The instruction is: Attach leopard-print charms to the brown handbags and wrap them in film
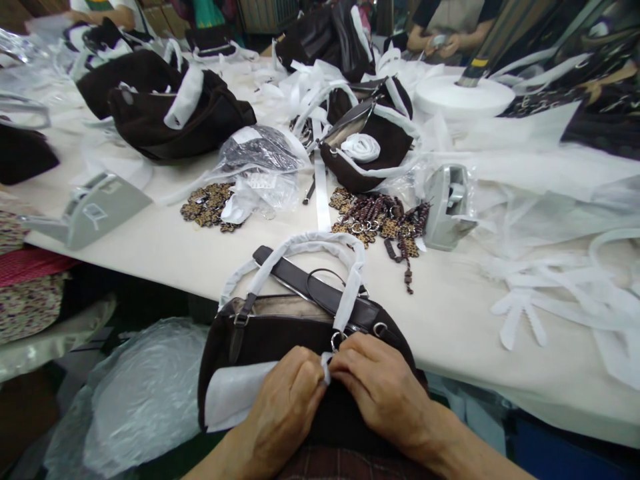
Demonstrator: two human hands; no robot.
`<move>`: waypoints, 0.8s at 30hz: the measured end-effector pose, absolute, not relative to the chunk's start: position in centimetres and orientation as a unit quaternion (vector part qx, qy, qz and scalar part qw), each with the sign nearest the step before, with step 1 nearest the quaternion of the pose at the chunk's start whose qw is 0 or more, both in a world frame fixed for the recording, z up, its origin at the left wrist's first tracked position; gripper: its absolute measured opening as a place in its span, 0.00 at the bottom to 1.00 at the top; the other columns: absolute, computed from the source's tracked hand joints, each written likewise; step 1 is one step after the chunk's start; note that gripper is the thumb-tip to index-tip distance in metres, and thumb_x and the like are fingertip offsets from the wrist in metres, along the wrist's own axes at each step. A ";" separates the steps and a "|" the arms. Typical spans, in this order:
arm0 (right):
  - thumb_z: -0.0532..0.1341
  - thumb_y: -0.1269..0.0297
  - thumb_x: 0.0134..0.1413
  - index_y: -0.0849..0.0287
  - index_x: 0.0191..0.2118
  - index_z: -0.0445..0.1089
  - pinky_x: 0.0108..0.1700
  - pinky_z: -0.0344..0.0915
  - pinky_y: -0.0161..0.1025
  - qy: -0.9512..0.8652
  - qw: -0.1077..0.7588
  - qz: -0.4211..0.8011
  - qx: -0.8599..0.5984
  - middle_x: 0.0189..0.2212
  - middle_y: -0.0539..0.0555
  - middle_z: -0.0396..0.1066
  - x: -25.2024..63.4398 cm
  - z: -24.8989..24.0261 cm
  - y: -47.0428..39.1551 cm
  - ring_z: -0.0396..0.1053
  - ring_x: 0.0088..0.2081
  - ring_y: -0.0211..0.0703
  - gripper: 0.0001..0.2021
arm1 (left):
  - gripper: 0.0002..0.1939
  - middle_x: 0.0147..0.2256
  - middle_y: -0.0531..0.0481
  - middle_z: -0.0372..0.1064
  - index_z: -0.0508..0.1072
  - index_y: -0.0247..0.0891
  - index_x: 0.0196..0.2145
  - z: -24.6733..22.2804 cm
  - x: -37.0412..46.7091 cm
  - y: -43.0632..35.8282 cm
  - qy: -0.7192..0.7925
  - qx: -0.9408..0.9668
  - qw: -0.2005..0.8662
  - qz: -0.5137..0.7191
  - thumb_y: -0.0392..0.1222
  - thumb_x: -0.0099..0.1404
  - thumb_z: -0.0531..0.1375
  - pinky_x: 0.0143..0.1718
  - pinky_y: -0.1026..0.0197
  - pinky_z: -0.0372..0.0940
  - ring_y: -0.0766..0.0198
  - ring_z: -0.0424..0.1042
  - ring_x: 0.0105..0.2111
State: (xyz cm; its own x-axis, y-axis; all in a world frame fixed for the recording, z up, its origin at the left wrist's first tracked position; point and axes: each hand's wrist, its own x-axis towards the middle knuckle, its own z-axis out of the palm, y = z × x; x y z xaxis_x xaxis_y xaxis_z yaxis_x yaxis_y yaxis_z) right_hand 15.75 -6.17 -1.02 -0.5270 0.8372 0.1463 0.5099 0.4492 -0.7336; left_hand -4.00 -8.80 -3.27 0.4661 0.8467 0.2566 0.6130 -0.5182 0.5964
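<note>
Pinching, left grip: clamped on a small white strip, in front of the dark handbag.
Right grip: apparently clamped on the same strip just below a metal ring, exact contact partly hidden.
Handbag: at the near edge of the tabletop, mouth open, handles wrapped in white.
Spotted charms: farther back, in two piles between gray tape dispensers.

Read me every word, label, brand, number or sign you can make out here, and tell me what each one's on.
None can be read.
White label on the clear plastic bag: fine print, too small.
Grey wedge-shaped device at left: pale mark on its side, too blurred.
Nearest handbag: no lettering visible.
</note>
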 end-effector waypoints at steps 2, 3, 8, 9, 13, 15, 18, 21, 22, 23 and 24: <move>0.54 0.71 0.64 0.58 0.35 0.68 0.39 0.61 0.40 -0.804 0.241 0.343 -0.421 0.32 0.53 0.67 15.7 -1.0 -6.1 0.64 0.36 0.42 0.07 | 0.07 0.34 0.49 0.65 0.62 0.39 0.37 -3.2 -4.0 -8.8 0.436 0.832 0.216 0.265 0.28 0.67 0.52 0.34 0.61 0.65 0.63 0.67 0.33; 0.54 0.71 0.64 0.58 0.35 0.67 0.39 0.61 0.40 -0.799 0.238 0.357 -0.422 0.33 0.53 0.67 15.7 -0.9 -6.1 0.64 0.36 0.42 0.07 | 0.07 0.34 0.49 0.65 0.62 0.39 0.37 -3.2 -4.0 -8.7 0.435 0.834 0.216 0.263 0.28 0.67 0.52 0.34 0.61 0.65 0.63 0.67 0.33; 0.55 0.75 0.62 0.57 0.37 0.65 0.42 0.63 0.38 -0.747 0.258 0.418 -0.449 0.35 0.51 0.66 16.4 -0.9 -5.7 0.65 0.38 0.40 0.06 | 0.07 0.34 0.49 0.64 0.61 0.39 0.36 -3.0 -4.0 -8.5 0.433 0.836 0.221 0.254 0.28 0.68 0.51 0.33 0.62 0.66 0.63 0.66 0.33; 0.56 0.75 0.62 0.56 0.39 0.65 0.42 0.63 0.38 -0.740 0.257 0.419 -0.459 0.35 0.51 0.66 16.5 -0.9 -5.7 0.65 0.38 0.40 0.06 | 0.07 0.35 0.49 0.64 0.61 0.38 0.37 -2.9 -4.0 -8.5 0.434 0.836 0.222 0.253 0.28 0.68 0.51 0.35 0.62 0.66 0.63 0.66 0.34; 0.57 0.80 0.56 0.56 0.42 0.64 0.42 0.64 0.39 -0.745 0.221 0.408 -0.479 0.38 0.52 0.66 16.7 -0.9 -5.7 0.66 0.38 0.41 0.12 | 0.08 0.42 0.45 0.64 0.61 0.38 0.40 -2.7 -3.8 -8.3 0.442 0.829 0.227 0.255 0.27 0.67 0.51 0.40 0.62 0.69 0.63 0.69 0.39; 0.56 0.81 0.56 0.56 0.43 0.64 0.43 0.64 0.40 -0.764 0.206 0.387 -0.473 0.38 0.53 0.66 16.6 -1.0 -5.7 0.66 0.39 0.43 0.13 | 0.09 0.43 0.44 0.64 0.61 0.38 0.41 -2.5 -3.7 -8.2 0.444 0.827 0.232 0.256 0.26 0.67 0.51 0.41 0.62 0.70 0.63 0.69 0.41; 0.54 0.78 0.60 0.58 0.43 0.65 0.43 0.64 0.42 -0.797 0.198 0.329 -0.467 0.37 0.54 0.68 16.2 -1.3 -5.7 0.65 0.39 0.45 0.10 | 0.11 0.42 0.46 0.65 0.61 0.39 0.41 -2.3 -3.6 -8.1 0.445 0.823 0.246 0.255 0.25 0.66 0.50 0.42 0.63 0.70 0.64 0.70 0.40; 0.53 0.77 0.62 0.59 0.43 0.66 0.42 0.63 0.43 -0.819 0.186 0.277 -0.467 0.35 0.55 0.69 15.8 -1.7 -5.6 0.65 0.38 0.46 0.09 | 0.11 0.40 0.47 0.65 0.61 0.40 0.40 -2.3 -3.6 -8.1 0.453 0.814 0.259 0.256 0.25 0.65 0.52 0.41 0.62 0.70 0.64 0.70 0.39; 0.53 0.77 0.62 0.59 0.43 0.66 0.42 0.63 0.43 -0.826 0.181 0.263 -0.465 0.35 0.55 0.69 15.8 -1.8 -5.6 0.65 0.38 0.46 0.09 | 0.11 0.40 0.47 0.65 0.60 0.40 0.40 -2.3 -3.6 -8.1 0.456 0.811 0.263 0.255 0.25 0.65 0.52 0.41 0.62 0.70 0.63 0.70 0.38; 0.53 0.76 0.62 0.60 0.44 0.67 0.42 0.63 0.44 -0.832 0.178 0.250 -0.462 0.35 0.56 0.70 15.8 -1.9 -5.6 0.65 0.38 0.47 0.09 | 0.11 0.40 0.48 0.65 0.60 0.40 0.40 -2.4 -3.6 -8.1 0.458 0.808 0.269 0.255 0.25 0.64 0.52 0.40 0.62 0.70 0.63 0.70 0.38; 0.53 0.76 0.62 0.60 0.45 0.67 0.42 0.63 0.45 -0.837 0.178 0.239 -0.459 0.35 0.56 0.70 15.8 -2.0 -5.6 0.65 0.37 0.47 0.09 | 0.12 0.39 0.48 0.65 0.60 0.40 0.39 -2.5 -3.6 -8.1 0.461 0.804 0.276 0.255 0.25 0.64 0.53 0.40 0.62 0.70 0.63 0.70 0.38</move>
